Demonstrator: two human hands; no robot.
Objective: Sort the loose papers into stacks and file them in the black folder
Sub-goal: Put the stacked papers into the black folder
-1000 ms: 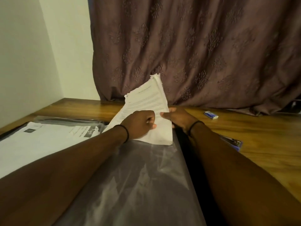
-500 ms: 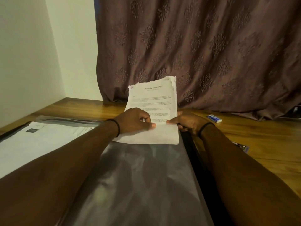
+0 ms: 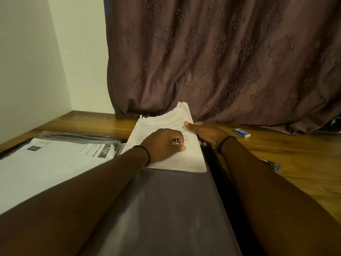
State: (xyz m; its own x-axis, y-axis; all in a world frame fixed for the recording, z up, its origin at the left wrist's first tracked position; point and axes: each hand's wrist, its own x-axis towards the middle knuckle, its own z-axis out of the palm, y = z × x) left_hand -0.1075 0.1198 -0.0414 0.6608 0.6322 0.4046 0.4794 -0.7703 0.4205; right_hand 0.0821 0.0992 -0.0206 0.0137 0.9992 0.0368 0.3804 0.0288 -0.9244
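White wall (image 3: pixel 27 61) at far left, wooden table (image 3: pixel 295 159) running under everything. The black folder (image 3: pixel 221 191) lies open on the table. Its left half carries a filed sheet (image 3: pixel 46 163) under plastic, flat and squared, presumably a finished batch. That sheet shows a small dark logo block and a bold sideways heading beside a dark picture strip; the heading is too blurred to read with confidence. At centre an empty clear sleeve (image 3: pixel 166 209) lies over the folder's right half, its mouth facing away from the person. The stack of papers (image 3: pixel 166 124) sits at that mouth, its far end tilted up toward the curtain (image 3: pixel 221 61). That suits feeding the stack down into the pocket, though whether the near edge has entered cannot be told. The left hand (image 3: pixel 162 145) rests on the top sheet with fingers curled under and thumb out. Whether it pinches paper or the sleeve's lip, I cannot tell; it likely steadies the stack. The right hand (image 3: pixel 204 133) grips the stack's right edge, thumb on top and fingers beneath, to guide and push. Print on the stack is dense body text, too small to read. Further right, apart from the folder, lies a small blue-and-white block (image 3: pixel 242 133) with no legible brand. A second blue item (image 3: pixel 273 165) is partly hidden by the right forearm.
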